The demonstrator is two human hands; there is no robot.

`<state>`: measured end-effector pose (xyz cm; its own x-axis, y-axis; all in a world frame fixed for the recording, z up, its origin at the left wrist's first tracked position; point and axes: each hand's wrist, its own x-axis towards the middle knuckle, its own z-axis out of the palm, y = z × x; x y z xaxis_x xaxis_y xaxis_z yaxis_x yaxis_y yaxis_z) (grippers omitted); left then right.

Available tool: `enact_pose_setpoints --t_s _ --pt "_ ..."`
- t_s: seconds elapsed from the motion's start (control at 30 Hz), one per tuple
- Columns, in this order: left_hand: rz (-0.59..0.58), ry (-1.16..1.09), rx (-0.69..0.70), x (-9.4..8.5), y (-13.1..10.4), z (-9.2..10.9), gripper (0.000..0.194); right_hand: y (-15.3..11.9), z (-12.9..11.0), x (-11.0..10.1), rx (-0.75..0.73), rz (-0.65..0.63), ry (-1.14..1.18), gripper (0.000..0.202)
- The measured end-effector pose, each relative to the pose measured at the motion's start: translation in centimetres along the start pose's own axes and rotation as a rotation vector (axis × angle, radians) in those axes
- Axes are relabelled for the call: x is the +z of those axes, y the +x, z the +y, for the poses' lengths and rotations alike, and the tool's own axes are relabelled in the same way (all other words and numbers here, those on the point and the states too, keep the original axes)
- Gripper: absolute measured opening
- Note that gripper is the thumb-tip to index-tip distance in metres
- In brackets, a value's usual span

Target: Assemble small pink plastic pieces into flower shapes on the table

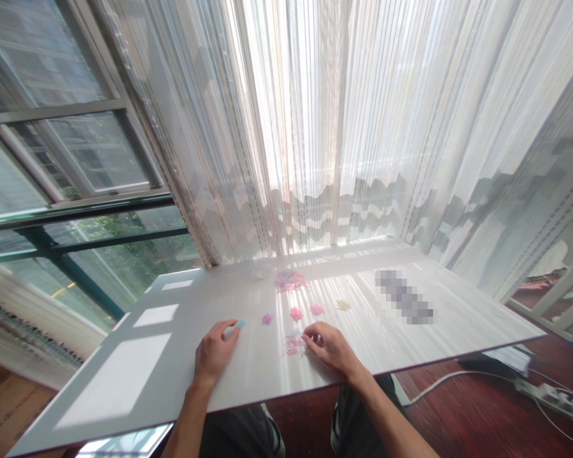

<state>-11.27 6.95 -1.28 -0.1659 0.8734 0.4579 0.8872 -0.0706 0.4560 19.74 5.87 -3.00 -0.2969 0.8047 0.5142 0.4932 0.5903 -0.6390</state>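
My left hand (216, 351) rests low over the white table, its thumb and index fingertips curled close together at a few small teal pieces (241, 323). Whether a piece is pinched there is too small to see. My right hand (330, 346) is closed in a pinch at the edge of a loose heap of mixed pink and lilac pieces (293, 344); anything between those fingertips is hidden. Small colour groups lie beyond the hands: purple pieces (267, 319), red-pink pieces (296, 313), light pink pieces (317, 309) and pale yellow pieces (343, 305).
A larger mixed pile (290, 280) sits farther back on the white table (248, 375), near a clear round item (261, 273). To the right is a blurred-out patch (403, 296). Sheer curtains (334, 127) hang behind. A power strip (551, 401) and cable lie on the floor.
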Motion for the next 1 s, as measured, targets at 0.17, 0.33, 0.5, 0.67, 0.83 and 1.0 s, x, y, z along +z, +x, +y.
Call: enact_pose_setpoints --t_s 0.17,0.33,0.5,0.67,0.83,1.0 --pt "-0.015 -0.008 -0.018 -0.1 -0.2 -0.2 0.019 0.0 0.2 0.1 -0.002 0.013 0.01 0.014" --pt "0.046 -0.086 0.028 0.4 -0.8 1.6 0.022 0.1 0.2 0.0 -0.012 0.01 0.016 0.014" --pt "-0.109 -0.273 0.249 2.3 -3.1 7.4 0.024 0.1 0.4 0.1 -0.02 0.01 0.021 0.014" --pt "-0.199 -0.385 0.323 4.3 -4.4 10.6 0.022 0.0 0.6 0.2 -0.037 -0.005 0.033 0.014" --pt "-0.231 -0.402 0.324 4.5 -4.7 10.2 0.02 0.0 0.4 0.1 -0.046 -0.007 0.029 0.013" --pt "-0.239 -0.401 0.33 4.2 -4.8 10.2 0.02 0.0 0.4 0.0 -0.037 -0.014 0.028 0.012"
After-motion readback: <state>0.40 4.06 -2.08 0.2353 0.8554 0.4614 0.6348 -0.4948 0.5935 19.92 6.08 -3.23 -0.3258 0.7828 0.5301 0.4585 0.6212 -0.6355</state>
